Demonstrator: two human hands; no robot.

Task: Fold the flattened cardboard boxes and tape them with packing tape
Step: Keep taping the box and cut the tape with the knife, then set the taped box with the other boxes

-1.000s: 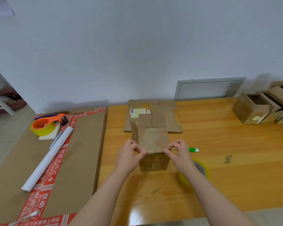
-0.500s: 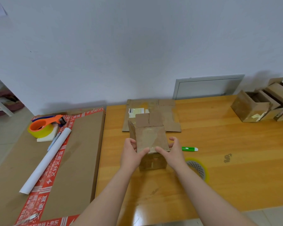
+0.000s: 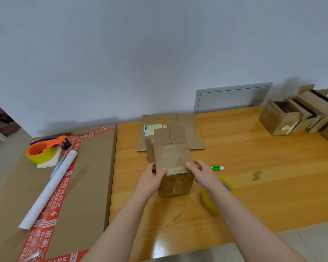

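Observation:
A small brown cardboard box [image 3: 171,159] lies on the wooden table [image 3: 263,186], its taped glossy face up and its open flaps pointing at the wall. My left hand [image 3: 151,177] grips its near left corner, thumb on top and fingers down the left side. On the near right edge lies my right hand [image 3: 202,172], thumb on the top face and fingers straight beside the box. Under my right forearm sits a yellow roll of packing tape [image 3: 214,200], partly hidden. Flattened cardboard boxes [image 3: 193,140] lie behind the box.
A green marker [image 3: 217,168] lies right of the box. Several folded boxes [image 3: 280,120] stand at the far right. On the left, a big flat carton [image 3: 91,176] with red tape carries an orange tape dispenser [image 3: 43,149] and a white paper roll [image 3: 49,186].
Both hands slid from pinching the tape's near edge to the box's sides. The left thumb moved onto the top face and the right fingers straightened along the right side.

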